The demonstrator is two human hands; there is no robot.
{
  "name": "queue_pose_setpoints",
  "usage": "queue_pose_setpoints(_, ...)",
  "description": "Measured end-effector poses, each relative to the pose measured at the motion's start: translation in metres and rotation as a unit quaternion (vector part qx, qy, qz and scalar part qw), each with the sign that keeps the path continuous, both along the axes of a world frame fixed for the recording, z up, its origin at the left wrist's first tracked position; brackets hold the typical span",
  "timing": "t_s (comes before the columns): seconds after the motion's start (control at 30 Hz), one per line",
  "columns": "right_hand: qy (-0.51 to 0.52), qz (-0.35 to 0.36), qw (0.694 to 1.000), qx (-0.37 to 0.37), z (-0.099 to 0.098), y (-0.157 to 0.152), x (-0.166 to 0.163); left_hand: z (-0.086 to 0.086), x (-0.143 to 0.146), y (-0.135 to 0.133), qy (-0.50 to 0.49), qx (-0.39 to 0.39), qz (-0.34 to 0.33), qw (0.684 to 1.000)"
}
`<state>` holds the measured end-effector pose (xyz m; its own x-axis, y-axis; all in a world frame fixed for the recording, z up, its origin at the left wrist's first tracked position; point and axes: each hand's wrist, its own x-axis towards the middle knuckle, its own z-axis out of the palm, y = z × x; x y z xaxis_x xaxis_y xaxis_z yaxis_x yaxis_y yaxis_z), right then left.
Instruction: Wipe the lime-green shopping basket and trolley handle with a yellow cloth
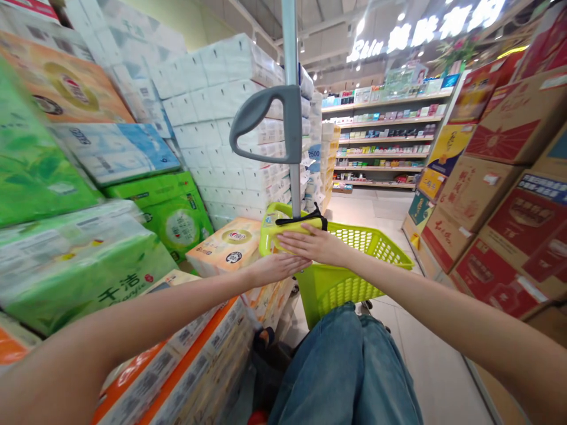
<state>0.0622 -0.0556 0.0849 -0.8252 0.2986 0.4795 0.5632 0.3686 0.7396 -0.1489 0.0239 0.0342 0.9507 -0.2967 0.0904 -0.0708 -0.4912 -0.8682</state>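
Observation:
A lime-green rolling shopping basket [367,245] stands on the floor in front of my knees, its grey pull handle [270,121] raised on a metal pole. My right hand [310,243] lies flat on the basket's near rim, fingers stretched out to the left. My left hand [277,267] reaches in just below it, fingers extended and touching the basket's front edge beside an orange tissue pack [228,245]. Neither hand grips anything that I can see.
Stacks of tissue and toilet-paper packs [133,177] fill the left side, down to floor level. Red and brown cartons [500,195] line the right. A tiled aisle [376,206] runs ahead to shelves of goods [381,141]. My jeans-clad legs [345,366] are below.

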Motion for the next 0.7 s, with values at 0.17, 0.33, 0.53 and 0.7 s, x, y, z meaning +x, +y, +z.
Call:
queue_pose_setpoints(0.17,-0.061,0.001,0.998,-0.013,0.041,0.0,0.007,0.001,-0.001,-0.001,-0.012,0.01,-0.01,1.0)
queue_pose_setpoints(0.33,0.036,0.034,0.998,-0.03,0.116,0.004,0.005,0.003,-0.001,-0.001,-0.026,0.02,-0.019,0.999)
queue_pose_setpoints(0.53,0.071,0.032,0.996,-0.051,0.065,-0.001,-0.001,-0.002,0.0,0.003,-0.023,0.018,-0.01,1.0)
queue_pose_setpoints(0.7,0.02,0.047,0.996,-0.075,0.014,-0.008,0.001,-0.007,0.0,0.006,-0.031,-0.019,-0.028,0.999)
